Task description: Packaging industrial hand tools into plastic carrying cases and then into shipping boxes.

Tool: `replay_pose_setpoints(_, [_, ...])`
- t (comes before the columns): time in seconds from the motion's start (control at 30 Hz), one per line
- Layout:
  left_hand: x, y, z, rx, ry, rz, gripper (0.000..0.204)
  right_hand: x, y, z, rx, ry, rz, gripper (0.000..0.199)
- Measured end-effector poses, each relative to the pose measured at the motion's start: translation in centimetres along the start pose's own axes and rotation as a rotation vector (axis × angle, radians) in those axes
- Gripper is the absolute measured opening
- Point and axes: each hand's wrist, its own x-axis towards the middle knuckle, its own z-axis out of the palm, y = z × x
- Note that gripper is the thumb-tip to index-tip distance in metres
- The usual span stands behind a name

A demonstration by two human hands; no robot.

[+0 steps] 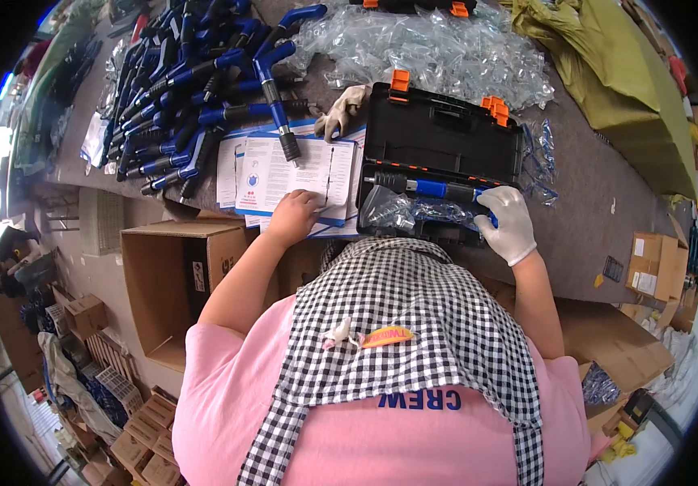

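Observation:
An open black plastic case [438, 138] with orange latches lies on the grey table in front of me. Inside it rest a blue-and-black hand tool [430, 188] and a clear plastic bag of small parts [402, 212]. My right hand [509, 223], in a white glove, grips the tool's right end at the case's front right corner. My bare left hand [292, 212] presses fingertips down on a stack of white-and-blue printed leaflets [284, 174] just left of the case.
A pile of blue-and-black tools [195, 89] fills the table's far left. Clear bags of parts [438, 49] lie behind the case, a loose glove [341, 109] beside it. An open cardboard box [167, 279] stands below the table edge; a yellow-green sack [616, 73] lies far right.

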Motion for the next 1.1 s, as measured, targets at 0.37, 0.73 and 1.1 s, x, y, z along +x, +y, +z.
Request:
replay_pose_setpoints(0.37, [5.4, 12.7, -6.8, -0.127, 0.4, 0.29, 0.041, 4.4, -5.9, 2.6, 1.262, -0.226, 0.761, 0.037])
replay_pose_setpoints(0.73, [15.8, 20.9, -3.0, -0.262, -0.049, 0.485, 0.027, 2.0, 7.5, 3.8, 0.937, -0.241, 1.175, 0.024])
replay_pose_setpoints(1.1, [17.8, 15.4, -0.9, 0.034, -0.184, 0.273, 0.059, 3.5, 7.9, 1.0, -0.042, -0.368, 0.954, 0.054])
